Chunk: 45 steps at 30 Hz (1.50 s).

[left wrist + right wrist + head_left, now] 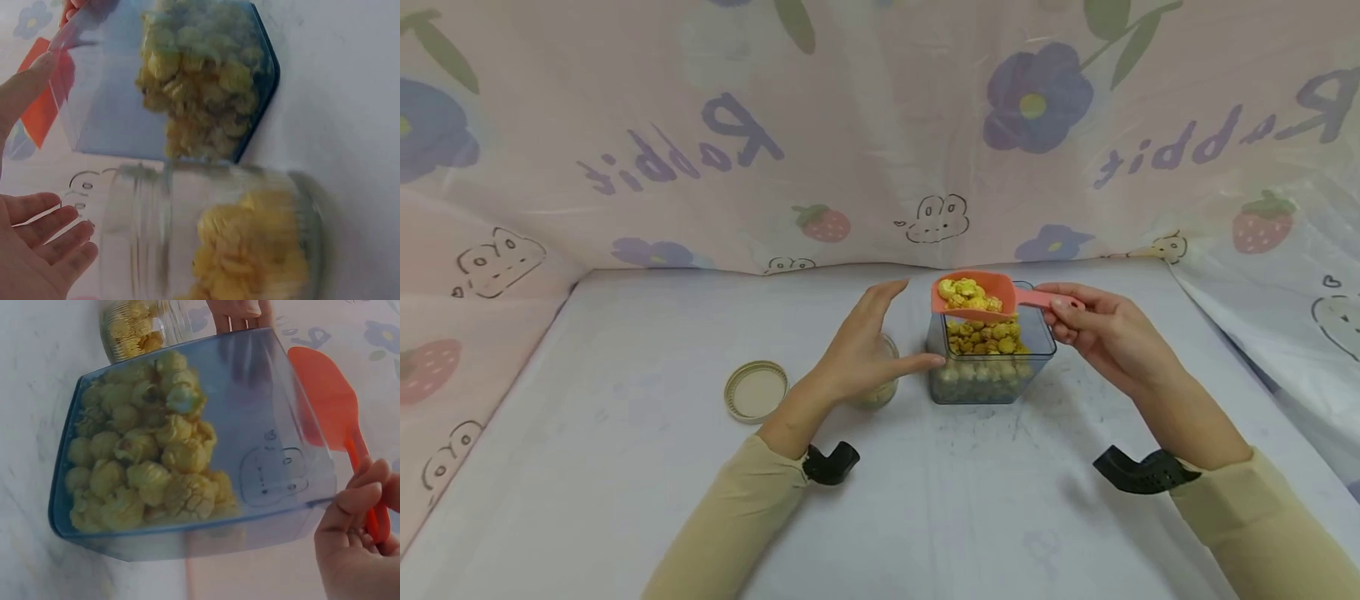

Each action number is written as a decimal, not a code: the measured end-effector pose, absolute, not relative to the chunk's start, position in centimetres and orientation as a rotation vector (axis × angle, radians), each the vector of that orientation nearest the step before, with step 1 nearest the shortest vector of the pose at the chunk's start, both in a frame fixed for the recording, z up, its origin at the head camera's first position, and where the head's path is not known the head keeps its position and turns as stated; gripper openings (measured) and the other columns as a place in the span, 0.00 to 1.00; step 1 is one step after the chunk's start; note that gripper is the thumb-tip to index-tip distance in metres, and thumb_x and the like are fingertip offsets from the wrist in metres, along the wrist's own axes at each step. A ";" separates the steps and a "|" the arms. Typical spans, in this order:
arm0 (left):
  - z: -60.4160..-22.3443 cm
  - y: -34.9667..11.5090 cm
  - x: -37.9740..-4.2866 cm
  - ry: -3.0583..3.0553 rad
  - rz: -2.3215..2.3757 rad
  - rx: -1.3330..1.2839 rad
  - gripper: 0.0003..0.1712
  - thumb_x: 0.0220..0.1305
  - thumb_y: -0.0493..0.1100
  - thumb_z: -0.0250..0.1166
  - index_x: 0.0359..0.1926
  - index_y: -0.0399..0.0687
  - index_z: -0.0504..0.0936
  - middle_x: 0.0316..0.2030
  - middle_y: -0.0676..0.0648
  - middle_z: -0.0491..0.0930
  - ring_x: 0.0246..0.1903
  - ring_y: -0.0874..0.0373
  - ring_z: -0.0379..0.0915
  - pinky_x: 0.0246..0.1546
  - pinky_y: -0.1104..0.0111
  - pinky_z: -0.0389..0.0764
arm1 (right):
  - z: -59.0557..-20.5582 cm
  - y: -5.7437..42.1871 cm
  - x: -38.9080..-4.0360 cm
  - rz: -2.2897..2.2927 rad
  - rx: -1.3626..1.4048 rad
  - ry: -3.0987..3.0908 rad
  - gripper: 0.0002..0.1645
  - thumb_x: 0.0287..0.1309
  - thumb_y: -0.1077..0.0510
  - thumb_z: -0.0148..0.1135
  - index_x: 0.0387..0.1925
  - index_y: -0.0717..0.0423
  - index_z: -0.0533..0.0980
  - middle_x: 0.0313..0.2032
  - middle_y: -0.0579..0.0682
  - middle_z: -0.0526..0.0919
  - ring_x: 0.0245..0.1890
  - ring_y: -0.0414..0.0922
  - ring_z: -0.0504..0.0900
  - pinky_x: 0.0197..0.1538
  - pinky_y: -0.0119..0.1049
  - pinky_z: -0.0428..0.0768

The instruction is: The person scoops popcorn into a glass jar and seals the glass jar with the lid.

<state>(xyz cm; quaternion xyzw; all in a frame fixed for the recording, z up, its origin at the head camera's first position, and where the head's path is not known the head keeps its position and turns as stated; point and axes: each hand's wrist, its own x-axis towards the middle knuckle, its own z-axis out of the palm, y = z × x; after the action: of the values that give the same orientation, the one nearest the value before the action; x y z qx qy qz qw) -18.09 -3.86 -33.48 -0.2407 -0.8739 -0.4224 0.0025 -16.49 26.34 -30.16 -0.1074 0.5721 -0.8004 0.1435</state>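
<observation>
My right hand (1108, 333) pinches the handle of an orange-red scoop (1026, 296), which is heaped with yellow popcorn (966, 293). The scoop is held level over the rim of a clear bluish square container (992, 383), partly filled with popcorn (144, 444). Fingers spread and thumb stretched out, my left hand (861, 354) is beside the container, its thumb tip right at the rim. Behind that hand in the head view stands a round glass jar (244, 237), without a lid and with popcorn in its lower part.
A round pale lid (757, 392) lies on the white table (625, 467), left of my left hand. Printed curtain sheets (880, 133) with flowers, strawberries and bunnies hang at the back and both sides.
</observation>
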 end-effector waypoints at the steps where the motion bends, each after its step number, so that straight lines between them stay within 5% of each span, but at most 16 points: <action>1: -33.5 -4.1 -18.1 -2.742 -1.323 -0.744 0.57 0.47 0.60 0.75 0.72 0.48 0.56 0.69 0.48 0.59 0.69 0.54 0.56 0.68 0.55 0.63 | -30.0 26.2 -16.5 -2.309 -0.314 1.643 0.15 0.69 0.68 0.46 0.49 0.61 0.78 0.35 0.51 0.81 0.30 0.39 0.76 0.32 0.26 0.77; 32: -35.8 -9.0 -17.5 -2.813 -1.352 -0.677 0.58 0.45 0.55 0.77 0.72 0.44 0.56 0.68 0.42 0.61 0.69 0.48 0.55 0.69 0.51 0.61 | -28.6 21.7 -17.7 -2.195 -0.390 1.742 0.14 0.68 0.66 0.49 0.47 0.57 0.79 0.31 0.48 0.81 0.28 0.39 0.74 0.32 0.25 0.76; 45: -37.0 -9.6 -17.4 -2.811 -1.336 -0.751 0.48 0.44 0.51 0.78 0.64 0.41 0.67 0.58 0.43 0.71 0.60 0.49 0.67 0.64 0.54 0.69 | -28.5 20.1 -18.7 -2.076 -0.326 1.789 0.11 0.68 0.63 0.51 0.47 0.54 0.78 0.32 0.48 0.78 0.28 0.39 0.71 0.31 0.26 0.73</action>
<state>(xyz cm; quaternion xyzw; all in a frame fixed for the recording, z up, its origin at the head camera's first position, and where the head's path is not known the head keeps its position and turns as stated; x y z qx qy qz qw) -17.43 -9.60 -37.00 -0.2344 -0.8776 -0.4170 -0.0300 -18.74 20.11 -28.53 -0.1159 0.6365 -0.7386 0.1896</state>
